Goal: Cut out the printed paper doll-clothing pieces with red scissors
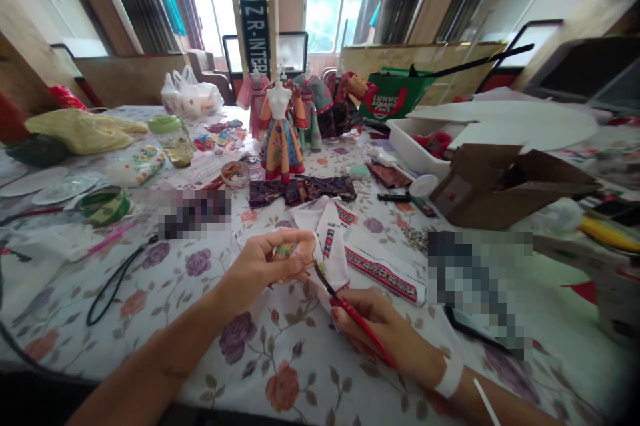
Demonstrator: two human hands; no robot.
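My left hand (265, 265) pinches a small white piece of fabric with patterned trim (334, 259) above the flowered tablecloth (280, 359). My right hand (373, 327) grips red-handled scissors (357, 319), whose dark blades point up into the fabric's edge. A strip of white cloth with a red woven border (383, 269) lies just right of the hands.
A small mannequin in a colourful dress (281, 136) stands at the table's middle, with other dressed dolls (313, 103) behind. Dark patterned cloth (300, 189), a brown cardboard box (505, 186), a white tray (407, 146), a jar (173, 139), tape rolls (105, 205) and a black cord (117, 283) lie about.
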